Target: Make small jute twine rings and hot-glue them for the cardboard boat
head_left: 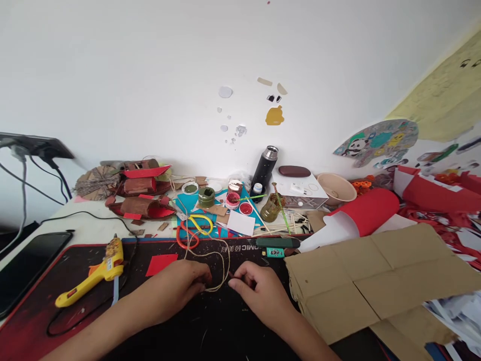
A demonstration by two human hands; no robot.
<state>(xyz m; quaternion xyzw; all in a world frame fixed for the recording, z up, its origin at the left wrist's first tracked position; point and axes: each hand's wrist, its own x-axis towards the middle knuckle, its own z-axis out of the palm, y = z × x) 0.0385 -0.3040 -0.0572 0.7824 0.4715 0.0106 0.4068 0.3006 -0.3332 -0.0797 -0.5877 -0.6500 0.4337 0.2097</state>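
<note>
Over the dark desk mat my left hand [184,283] has its fingers curled in and thumb close, with a loop of thin twine [228,255] coming to its fingertips. Facing it, my right hand [259,288] is closed in a pinch beside that loop. A small dark tip shows at its fingers, too little to name. From the back left, the twine runs over the orange and yellow handles of scissors [201,225]. A red paper piece [161,264] lies just behind my left wrist. The yellow glue gun [97,273] rests on its side further left.
Paint jars [206,197], a black flask [265,165] and a brown-stained jar [271,208] stand at the back. Brown model boats [143,206] sit back left. Folded cardboard [361,276] covers the right side. A phone [33,265] lies at far left, near the glue gun's cord.
</note>
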